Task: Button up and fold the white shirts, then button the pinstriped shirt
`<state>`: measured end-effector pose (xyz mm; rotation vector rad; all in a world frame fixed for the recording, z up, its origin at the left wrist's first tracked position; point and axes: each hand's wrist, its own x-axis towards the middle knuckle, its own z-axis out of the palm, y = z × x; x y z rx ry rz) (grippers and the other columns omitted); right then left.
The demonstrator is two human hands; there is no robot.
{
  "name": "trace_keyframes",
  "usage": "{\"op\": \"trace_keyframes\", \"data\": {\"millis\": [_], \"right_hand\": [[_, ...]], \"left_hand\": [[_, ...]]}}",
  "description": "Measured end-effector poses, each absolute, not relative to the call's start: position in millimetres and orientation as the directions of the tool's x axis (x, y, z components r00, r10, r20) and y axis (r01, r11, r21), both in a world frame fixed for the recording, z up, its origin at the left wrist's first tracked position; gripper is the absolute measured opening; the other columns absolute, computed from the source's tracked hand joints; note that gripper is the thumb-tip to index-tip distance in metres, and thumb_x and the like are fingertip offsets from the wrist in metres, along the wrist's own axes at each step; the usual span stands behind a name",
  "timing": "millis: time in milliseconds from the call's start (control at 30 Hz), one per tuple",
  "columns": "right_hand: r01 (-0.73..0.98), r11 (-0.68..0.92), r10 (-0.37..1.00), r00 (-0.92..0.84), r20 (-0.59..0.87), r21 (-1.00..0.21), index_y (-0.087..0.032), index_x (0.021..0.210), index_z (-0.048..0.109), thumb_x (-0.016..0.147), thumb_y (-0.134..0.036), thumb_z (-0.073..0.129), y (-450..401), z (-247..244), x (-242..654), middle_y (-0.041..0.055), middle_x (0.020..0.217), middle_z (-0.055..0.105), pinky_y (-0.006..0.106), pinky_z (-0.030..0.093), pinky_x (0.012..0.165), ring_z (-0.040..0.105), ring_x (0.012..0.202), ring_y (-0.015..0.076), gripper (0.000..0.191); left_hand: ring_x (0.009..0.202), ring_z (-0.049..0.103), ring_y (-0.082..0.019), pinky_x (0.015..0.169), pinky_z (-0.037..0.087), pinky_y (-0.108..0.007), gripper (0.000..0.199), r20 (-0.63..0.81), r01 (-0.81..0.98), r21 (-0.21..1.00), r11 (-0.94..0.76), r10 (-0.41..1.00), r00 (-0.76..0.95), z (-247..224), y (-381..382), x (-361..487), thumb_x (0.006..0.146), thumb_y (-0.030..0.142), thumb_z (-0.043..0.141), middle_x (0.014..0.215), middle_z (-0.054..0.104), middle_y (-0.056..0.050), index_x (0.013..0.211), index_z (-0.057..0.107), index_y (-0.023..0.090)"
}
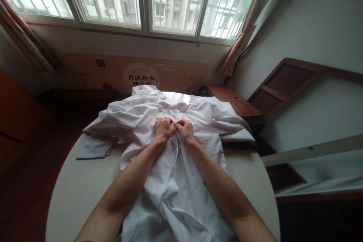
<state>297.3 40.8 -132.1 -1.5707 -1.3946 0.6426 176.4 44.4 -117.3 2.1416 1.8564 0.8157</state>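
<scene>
A white garment (pixel 147 117) with long sleeves lies spread and wrinkled over a round white table (pixel 73 189), its lower part running toward me. At the middle of its upper front, my left hand (pixel 164 127) has its fingers closed on one side of the front opening. Close to it on the right, my right hand (pixel 185 128) pinches the other edge of the fabric. The fingertips of both hands nearly meet at the opening. Any button between them is too small to make out.
Folded grey-white cloth (pixel 95 146) lies at the table's left. Under the right sleeve a dark bristled object (pixel 239 145) sticks out. Beyond the table are a wooden bench (pixel 232 100), curtains and a barred window (pixel 176 3). A wooden frame (pixel 286 79) leans at the right wall.
</scene>
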Motion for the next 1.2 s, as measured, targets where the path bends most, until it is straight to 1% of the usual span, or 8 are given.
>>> {"op": "trace_keyframes", "data": {"millis": [167, 333, 433, 667, 767, 900, 1067, 1200], "right_hand": [[0.302, 0.038, 0.967, 0.23, 0.111, -0.953, -0.017, 0.075, 0.061, 0.066, -0.025, 0.055, 43.7, -137.7, 298.1, 0.0003, 0.068, 0.065, 0.024, 0.048, 0.057, 0.06, 0.06, 0.0135, 0.013], [0.061, 0.053, 0.966, 0.249, 0.067, -0.997, -0.019, 0.083, 0.052, 0.062, -0.029, 0.061, 44.6, -138.5, 297.4, -0.003, 0.067, 0.06, 0.024, 0.048, 0.052, 0.057, 0.055, 0.012, 0.025], [0.018, 0.06, 0.973, 0.224, 0.063, -0.998, -0.02, 0.083, 0.049, 0.061, -0.03, 0.061, 44.3, -138.2, 296.0, -0.0035, 0.068, 0.059, 0.023, 0.047, 0.054, 0.056, 0.057, 0.0111, 0.027], [0.198, 0.16, 0.959, 0.2, 0.2, -0.967, -0.019, 0.07, 0.05, 0.065, -0.031, 0.06, 44.2, -137.1, 295.2, -0.0025, 0.065, 0.057, 0.022, 0.044, 0.058, 0.053, 0.06, 0.0114, 0.016], [0.231, 0.107, 0.961, 0.227, 0.16, -0.967, -0.018, 0.074, 0.055, 0.067, -0.033, 0.058, 43.3, -134.5, 297.9, -0.0006, 0.067, 0.061, 0.024, 0.045, 0.06, 0.056, 0.062, 0.0132, 0.017], [0.289, 0.072, 0.967, 0.216, 0.138, -0.955, -0.016, 0.084, 0.062, 0.068, -0.036, 0.061, 42.6, -130.2, 300.8, 0.003, 0.076, 0.067, 0.026, 0.047, 0.066, 0.061, 0.071, 0.016, 0.026], [0.446, 0.065, 0.972, 0.174, 0.157, -0.893, -0.017, 0.075, 0.067, 0.067, -0.026, 0.06, 40.9, -124.6, 300.0, 0.002, 0.074, 0.069, 0.026, 0.046, 0.07, 0.062, 0.071, 0.0161, 0.014], [0.436, 0.04, 0.959, 0.237, 0.158, -0.899, -0.018, 0.076, 0.068, 0.069, -0.025, 0.056, 37.9, -123.0, 298.6, 0.0022, 0.075, 0.07, 0.025, 0.047, 0.071, 0.063, 0.072, 0.0162, 0.016]], "left_hand": [[0.091, 0.059, -0.021, 0.081, 0.04, -0.032, 0.018, 0.241, 0.853, 0.494, -0.166, 0.969, 0.049, -115.6, 41.7, 178.8, 0.083, 0.034, 0.053, 0.093, 0.068, -0.005, 0.082, 0.066, 0.021], [0.087, 0.062, -0.019, 0.077, 0.041, -0.028, 0.022, 0.118, 0.834, 0.543, -0.097, 0.992, 0.039, -109.6, 46.4, 175.4, 0.083, 0.037, 0.053, 0.091, 0.07, -0.005, 0.085, 0.068, 0.021], [0.086, 0.062, -0.018, 0.076, 0.041, -0.027, 0.023, 0.078, 0.819, 0.567, -0.087, 0.996, 0.051, -108.2, 48.1, 173.7, 0.083, 0.038, 0.053, 0.089, 0.071, -0.005, 0.086, 0.069, 0.021], [0.085, 0.062, -0.018, 0.077, 0.04, -0.027, 0.022, 0.03, 0.812, 0.58, -0.067, 0.998, 0.061, -109.1, 50.0, 172.2, 0.081, 0.035, 0.054, 0.091, 0.071, -0.004, 0.088, 0.07, 0.022], [0.083, 0.062, -0.017, 0.076, 0.04, -0.027, 0.021, 0.023, 0.793, 0.607, -0.054, 0.998, 0.05, -108.2, 50.5, 171.7, 0.081, 0.035, 0.054, 0.09, 0.071, -0.004, 0.087, 0.069, 0.021], [0.084, 0.062, -0.018, 0.076, 0.041, -0.027, 0.022, 0.038, 0.786, 0.616, -0.053, 0.999, 0.038, -107.7, 50.2, 171.8, 0.081, 0.037, 0.055, 0.09, 0.071, -0.005, 0.087, 0.069, 0.02], [0.084, 0.062, -0.018, 0.077, 0.041, -0.028, 0.02, 0.062, 0.773, 0.631, -0.061, 0.998, 0.028, -108.4, 49.1, 172.2, 0.08, 0.035, 0.057, 0.088, 0.071, -0.004, 0.086, 0.069, 0.02], [0.084, 0.062, -0.018, 0.078, 0.041, -0.028, 0.019, 0.066, 0.782, 0.621, -0.055, 0.998, 0.018, -110.0, 49.0, 172.8, 0.08, 0.034, 0.057, 0.088, 0.071, -0.004, 0.084, 0.069, 0.02]]}}
